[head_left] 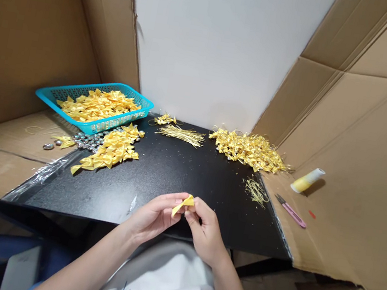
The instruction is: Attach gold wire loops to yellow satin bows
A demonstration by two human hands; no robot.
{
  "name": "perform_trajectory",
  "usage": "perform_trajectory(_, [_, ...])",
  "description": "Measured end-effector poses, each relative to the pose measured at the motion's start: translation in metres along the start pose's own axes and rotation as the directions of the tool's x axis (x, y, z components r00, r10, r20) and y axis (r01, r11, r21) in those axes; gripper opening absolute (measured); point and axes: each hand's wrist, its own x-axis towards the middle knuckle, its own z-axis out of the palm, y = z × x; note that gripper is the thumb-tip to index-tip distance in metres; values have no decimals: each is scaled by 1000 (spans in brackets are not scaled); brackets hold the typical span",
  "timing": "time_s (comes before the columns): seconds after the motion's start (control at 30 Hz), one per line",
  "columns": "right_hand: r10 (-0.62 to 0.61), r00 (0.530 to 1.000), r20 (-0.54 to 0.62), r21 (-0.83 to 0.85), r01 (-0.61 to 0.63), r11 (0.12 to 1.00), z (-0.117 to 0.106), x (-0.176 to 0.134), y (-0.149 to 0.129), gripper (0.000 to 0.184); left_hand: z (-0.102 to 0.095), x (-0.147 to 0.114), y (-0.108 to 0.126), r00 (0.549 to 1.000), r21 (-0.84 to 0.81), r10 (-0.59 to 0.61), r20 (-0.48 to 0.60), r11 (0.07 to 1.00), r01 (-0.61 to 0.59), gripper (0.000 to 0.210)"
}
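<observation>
Ribbon bow [183,204] is pinched by left hand [151,216] and right hand [207,231], probably for control; loose bows [115,147] lie beyond the left.

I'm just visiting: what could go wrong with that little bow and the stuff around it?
The left hand and right hand hold one small yellow bow, which might slip and drop. The loose silvery pieces beside the bow pile could scatter if bumped. The pink snips seem uncovered; a careless reach might mean a nick.
</observation>
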Motion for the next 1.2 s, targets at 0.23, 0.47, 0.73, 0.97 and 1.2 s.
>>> perform_trajectory(0.23, [-5,999,-35,18,6,1000,0,1,-2,26,2,-1,-1,1000,34,29,-2,999,-29,21])
perform_trajectory(0.47, [-10,1000,5,-33,10,999,-1,-1,-1,25,2,-1,1,999,-45,29,-26,999,-30,22])
perform_trajectory(0.73, [-11,1000,22,-4,11,1000,-2,1,-3,24,3,-3,4,999,-117,-9,-45,993,4,24])
perform_trajectory(0.97, [5,1000,17,13,-5,1000,-1,0,0,25,3,-4,4,998,-145,-28,-64,989,18,25])
perform_trajectory(1.2, [17,1000,21,12,-17,1000,-1,0,-3,26,2,-4,4,997,-167,-35,-73,986,23,25])
